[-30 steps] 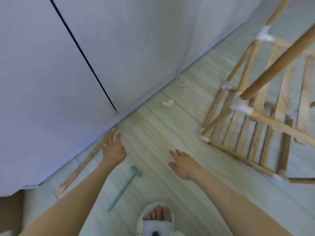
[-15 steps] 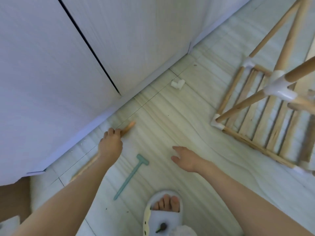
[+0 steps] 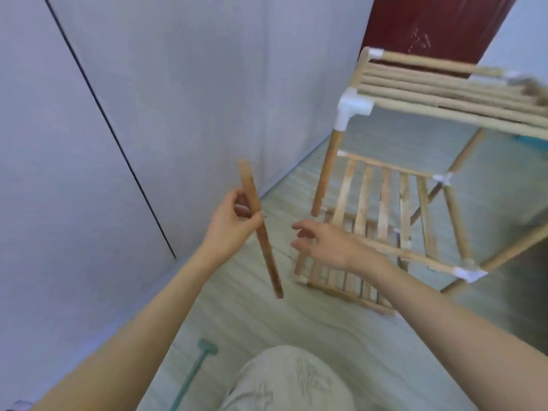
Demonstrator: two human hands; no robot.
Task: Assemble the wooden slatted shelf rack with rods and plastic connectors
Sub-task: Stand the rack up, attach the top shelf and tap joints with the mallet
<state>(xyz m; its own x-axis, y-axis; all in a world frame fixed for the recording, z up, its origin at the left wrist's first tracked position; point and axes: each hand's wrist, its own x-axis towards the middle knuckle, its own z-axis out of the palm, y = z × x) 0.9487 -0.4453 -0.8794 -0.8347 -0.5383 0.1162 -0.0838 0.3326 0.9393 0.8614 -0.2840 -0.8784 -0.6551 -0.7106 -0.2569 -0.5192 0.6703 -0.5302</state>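
Observation:
My left hand (image 3: 234, 222) grips a wooden rod (image 3: 261, 232) near its upper third, holding it almost upright above the floor. My right hand (image 3: 323, 243) hovers just right of the rod with relaxed fingers and holds nothing. The partly built rack (image 3: 415, 185) stands to the right, with slatted shelves joined by white plastic connectors (image 3: 353, 109). One leg rod (image 3: 327, 170) hangs down from the top corner connector, its lower end free.
A teal mallet (image 3: 194, 372) lies on the pale floor (image 3: 246, 324) near my knee (image 3: 290, 381). A grey-white wall (image 3: 148, 114) runs along the left. A dark red door (image 3: 430, 25) stands behind the rack.
My left hand has lifted the wooden rod off the floor by the wall and raised it. The view has swung up toward the standing rack, and my right hand rose beside the rod.

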